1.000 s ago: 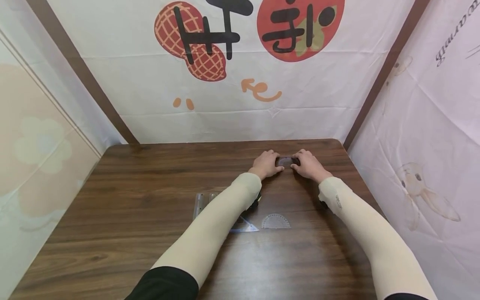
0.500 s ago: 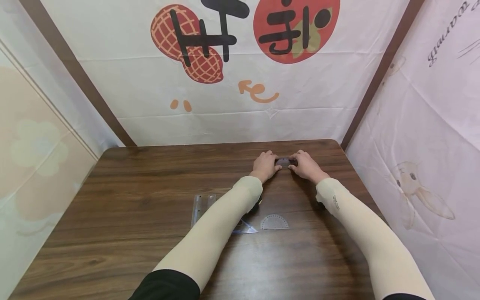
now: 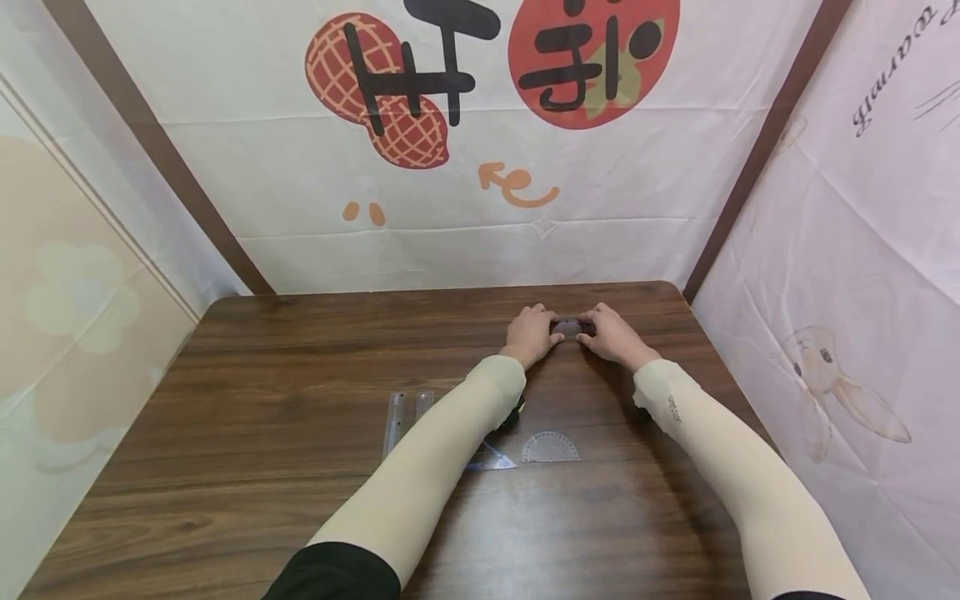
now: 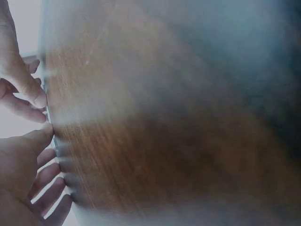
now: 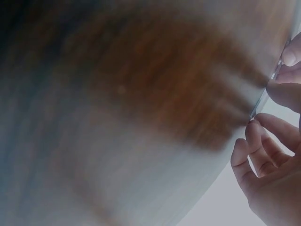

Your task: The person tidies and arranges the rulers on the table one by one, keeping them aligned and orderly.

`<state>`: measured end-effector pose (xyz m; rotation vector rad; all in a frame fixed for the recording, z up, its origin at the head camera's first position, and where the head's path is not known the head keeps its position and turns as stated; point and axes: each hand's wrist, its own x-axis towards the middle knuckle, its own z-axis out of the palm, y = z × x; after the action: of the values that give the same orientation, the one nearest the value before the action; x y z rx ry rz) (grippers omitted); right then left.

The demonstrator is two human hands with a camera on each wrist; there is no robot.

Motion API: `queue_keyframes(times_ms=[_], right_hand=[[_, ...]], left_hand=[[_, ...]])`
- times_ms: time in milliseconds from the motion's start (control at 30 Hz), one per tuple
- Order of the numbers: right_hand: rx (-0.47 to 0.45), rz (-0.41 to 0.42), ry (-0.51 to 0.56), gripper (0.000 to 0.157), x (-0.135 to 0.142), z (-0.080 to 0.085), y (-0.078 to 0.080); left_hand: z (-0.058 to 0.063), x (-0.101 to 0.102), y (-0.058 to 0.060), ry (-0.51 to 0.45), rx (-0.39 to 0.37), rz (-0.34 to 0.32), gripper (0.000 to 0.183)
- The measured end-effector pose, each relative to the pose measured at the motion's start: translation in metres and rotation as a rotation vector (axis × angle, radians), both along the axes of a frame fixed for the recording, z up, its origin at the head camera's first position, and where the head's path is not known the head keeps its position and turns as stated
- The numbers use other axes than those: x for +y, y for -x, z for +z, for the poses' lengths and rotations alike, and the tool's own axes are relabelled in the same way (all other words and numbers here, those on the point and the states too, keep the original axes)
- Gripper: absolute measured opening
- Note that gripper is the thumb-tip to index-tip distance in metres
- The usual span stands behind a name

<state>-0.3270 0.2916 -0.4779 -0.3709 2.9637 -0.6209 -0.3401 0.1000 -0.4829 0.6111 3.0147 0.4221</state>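
Note:
Near the far right of the table, a small clear protractor (image 3: 567, 327) lies between both hands. My left hand (image 3: 529, 335) pinches its left end, thumb nearer me and fingers on the far side. The right hand (image 3: 612, 337) pinches the opposite end in the same way. In the left wrist view, the left hand (image 4: 21, 165) has its fingertips right at the tabletop, beside the other hand's. The right wrist view shows the thin clear edge (image 5: 256, 107) of the protractor at the fingertips of the right hand (image 5: 275, 165).
A second clear protractor (image 3: 551, 447) lies on the wooden table (image 3: 262, 433) nearer me. Left of it are a set square (image 3: 492, 457) and a straight clear ruler (image 3: 393, 417), partly hidden under the left forearm. A dark object (image 3: 513, 414) shows beside the left cuff. Printed cloth walls (image 3: 465, 250) enclose the table.
The head view has shifted slightly. Between the hands, the protractor now looks darker, and the gap between the fingers is a little narrower than a second ago. Other things on the table stay put.

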Motion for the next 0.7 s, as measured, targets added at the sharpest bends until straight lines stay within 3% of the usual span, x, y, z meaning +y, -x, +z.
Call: queue_keyframes(times_ms=[700], right_hand=[[0.016, -0.003, 0.098, 0.035, 0.0039, -0.0054, 0.0082]], left_hand=[[-0.0026, 0.0048, 0.0066, 0.0, -0.05, 0.02, 0.049]])
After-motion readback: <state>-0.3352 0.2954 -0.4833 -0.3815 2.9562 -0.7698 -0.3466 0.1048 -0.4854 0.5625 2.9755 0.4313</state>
